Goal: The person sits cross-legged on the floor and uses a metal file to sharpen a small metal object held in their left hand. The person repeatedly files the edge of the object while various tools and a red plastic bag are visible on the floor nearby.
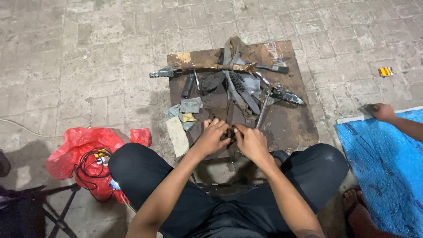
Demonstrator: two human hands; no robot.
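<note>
A red plastic bag [83, 152] with black cable [90, 167] lies left; a blue tarp [387, 167] right.

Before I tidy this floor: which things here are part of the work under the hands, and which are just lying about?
In use: left hand and right hand on a small dark part; wooden board; metal rod.

Lying about: red bag; blue sheet; small packet.

A small dark part [230, 132] is hidden between the closed hands [231, 139].
</note>
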